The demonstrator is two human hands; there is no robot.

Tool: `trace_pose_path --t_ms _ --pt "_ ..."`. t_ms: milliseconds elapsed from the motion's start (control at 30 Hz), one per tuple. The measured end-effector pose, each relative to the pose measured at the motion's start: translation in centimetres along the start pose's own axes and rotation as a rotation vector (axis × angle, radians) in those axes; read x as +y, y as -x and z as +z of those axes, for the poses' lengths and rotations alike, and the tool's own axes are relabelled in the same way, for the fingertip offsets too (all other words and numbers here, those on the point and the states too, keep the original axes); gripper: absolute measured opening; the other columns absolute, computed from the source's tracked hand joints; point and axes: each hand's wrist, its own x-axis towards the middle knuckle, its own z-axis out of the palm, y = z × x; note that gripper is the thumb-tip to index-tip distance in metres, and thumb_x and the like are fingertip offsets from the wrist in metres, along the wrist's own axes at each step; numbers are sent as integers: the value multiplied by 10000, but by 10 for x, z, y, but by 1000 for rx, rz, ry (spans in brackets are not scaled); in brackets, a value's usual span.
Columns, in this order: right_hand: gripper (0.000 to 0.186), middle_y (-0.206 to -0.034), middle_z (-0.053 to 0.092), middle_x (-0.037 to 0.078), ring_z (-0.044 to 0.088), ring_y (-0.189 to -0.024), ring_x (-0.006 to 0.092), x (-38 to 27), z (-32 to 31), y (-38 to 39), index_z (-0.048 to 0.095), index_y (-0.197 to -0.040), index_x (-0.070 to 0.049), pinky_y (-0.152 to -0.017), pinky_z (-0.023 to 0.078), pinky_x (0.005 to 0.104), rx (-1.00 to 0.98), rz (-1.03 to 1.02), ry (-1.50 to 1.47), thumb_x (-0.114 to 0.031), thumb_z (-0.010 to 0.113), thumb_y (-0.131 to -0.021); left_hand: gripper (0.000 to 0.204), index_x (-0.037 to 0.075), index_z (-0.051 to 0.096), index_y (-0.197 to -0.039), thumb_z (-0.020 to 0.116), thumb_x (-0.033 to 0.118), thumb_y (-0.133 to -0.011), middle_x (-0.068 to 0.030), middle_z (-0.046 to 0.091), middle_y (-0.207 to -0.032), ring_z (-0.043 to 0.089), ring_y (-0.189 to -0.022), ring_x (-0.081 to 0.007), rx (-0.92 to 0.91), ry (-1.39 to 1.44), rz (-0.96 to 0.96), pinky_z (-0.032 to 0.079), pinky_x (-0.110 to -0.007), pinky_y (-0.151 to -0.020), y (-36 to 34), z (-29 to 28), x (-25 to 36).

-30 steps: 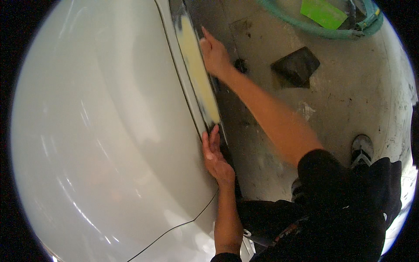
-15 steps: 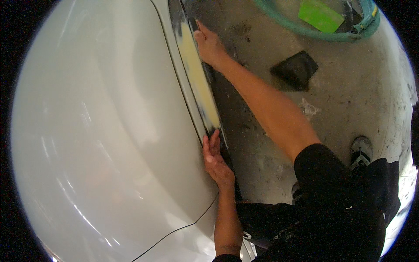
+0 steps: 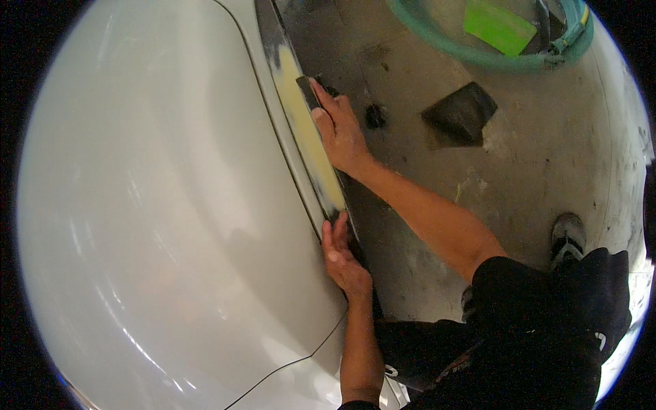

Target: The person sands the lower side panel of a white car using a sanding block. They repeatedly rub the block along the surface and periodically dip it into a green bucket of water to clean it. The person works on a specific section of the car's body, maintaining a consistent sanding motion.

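A white car panel [image 3: 157,191] fills the left side, and along its right edge runs a narrow strip with a long patch of pale yellow filler [image 3: 305,140]. My right hand [image 3: 344,133] is closed round a long black sanding block [image 3: 308,92], which lies against the filler's right side; part of the block is hidden under the fingers. Below the lower end of the filler, my left hand [image 3: 347,263] rests on the strip, fingers stretched out and fingertips touching it. Nothing is held in that hand.
On the grey floor to the right lies a dark angular piece [image 3: 461,114]. A coiled green hose [image 3: 471,58] surrounds a bright green flat piece [image 3: 499,26] at the top right. My shoe [image 3: 568,236] stands on the floor at the right.
My right hand and the sanding block have slid down along the filler toward me. My left hand stays at the filler's lower end, and the whole view has shifted slightly.
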Motion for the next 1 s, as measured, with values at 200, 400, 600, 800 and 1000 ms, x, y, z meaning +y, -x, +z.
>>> trace_pose_path --t_ms 200,400,600,800,1000 --pt "491 -1144 582 211 542 -996 310 7 0 -20 376 -1447 -66 -946 396 384 -204 306 -417 -280 385 -1006 742 -57 287 -1415 268 553 -992 -284 500 -1312 465 -1264 -369 -21 -97 72 305 -469 -1105 -2 0 1" --pt "482 -1171 579 288 577 -1047 347 -28 -31 52 393 -1427 -38 -946 415 412 -70 67 -242 -264 392 -1001 669 -55 292 -1412 237 485 -1021 -273 506 -1309 475 -1253 -355 7 -85 47 309 -458 -1109 -2 1 1" --pt "495 -1422 455 170 415 -1316 258 24 -3 11 393 -1419 7 -1102 280 346 -294 375 -490 -288 390 -1022 654 -54 319 -1395 263 479 -1019 -282 508 -1302 479 -1251 -353 -38 -89 134 317 -459 -1102 0 -1 -1" --pt "487 -1376 498 207 455 -1293 305 14 2 -11 396 -1416 -13 -1085 333 370 -108 160 -409 -278 400 -1007 692 -51 326 -1391 290 520 -1003 -285 521 -1292 493 -1239 -360 -55 -90 143 317 -467 -1098 -1 -5 -1" --pt "472 -1366 498 229 465 -1283 336 32 22 -42 406 -1414 -30 -1074 346 379 -49 0 -355 -259 394 -1001 654 -45 348 -1378 317 492 -1006 -297 518 -1293 493 -1231 -380 -40 -97 115 308 -486 -1096 -2 -7 -8"
